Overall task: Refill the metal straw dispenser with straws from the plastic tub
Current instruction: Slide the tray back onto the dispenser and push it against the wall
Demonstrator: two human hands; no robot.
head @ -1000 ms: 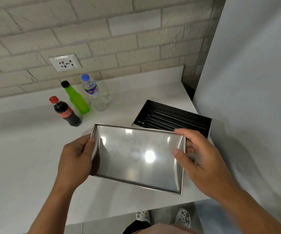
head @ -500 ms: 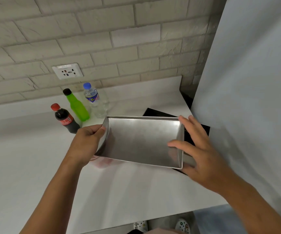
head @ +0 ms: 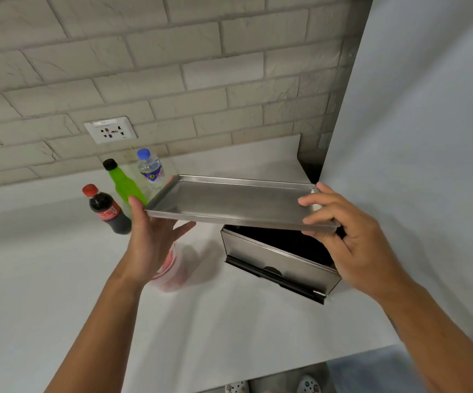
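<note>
I hold a flat metal lid (head: 229, 201) nearly level above the metal straw dispenser (head: 278, 262), which stands on the white counter at the right. My left hand (head: 151, 236) supports the lid's left edge from below with spread fingers. My right hand (head: 349, 239) grips its right end, thumb on top. The dispenser's top is uncovered, and dark straws (head: 280, 236) show inside. A clear plastic tub with a red band (head: 173, 272) sits on the counter under my left hand, partly hidden and blurred.
Three bottles stand by the brick wall at the back left: a cola bottle (head: 107, 211), a green bottle (head: 124, 184) and a water bottle (head: 151, 171). A wall socket (head: 110, 133) is above them. A tall white panel (head: 417, 143) borders the counter's right side.
The lid has swung from facing me to nearly level, and it now hovers over the dispenser. My left hand slid under its edge. The view has lifted.
</note>
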